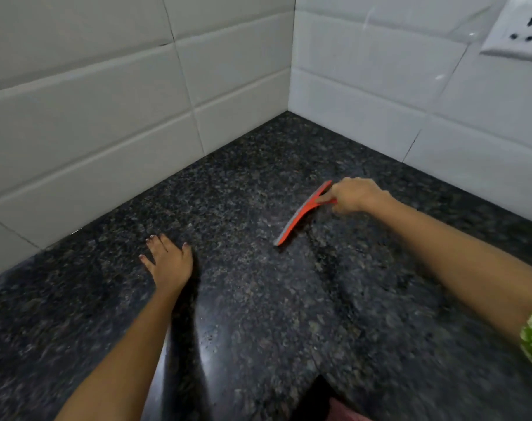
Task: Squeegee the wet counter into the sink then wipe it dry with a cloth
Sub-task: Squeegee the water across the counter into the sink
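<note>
**Red squeegee held in the counter's corner**

I see the squeegee (302,212) as a flat red-orange bar with a thin grey blade strip along its edge. Its long axis runs on a diagonal: the far end points up toward the tiled corner, the near end slants down and to the left, away from the grip. The blade edge lies on the dark speckled counter (258,299).

My right hand (354,196) grips the short red handle at the upper part of the bar, fingers curled round it, one finger reaching forward onto the red back of the bar. Most of the bar extends below and left of that grip.

My left hand (169,262) lies well apart from the grip, down and to the left, flat on the counter with its fingers spread and straight, holding nothing.

Behind the grip stand the white wall tiles (364,86); above and right of it sits a white wall socket (522,31). The view is somewhat blurred.
</note>
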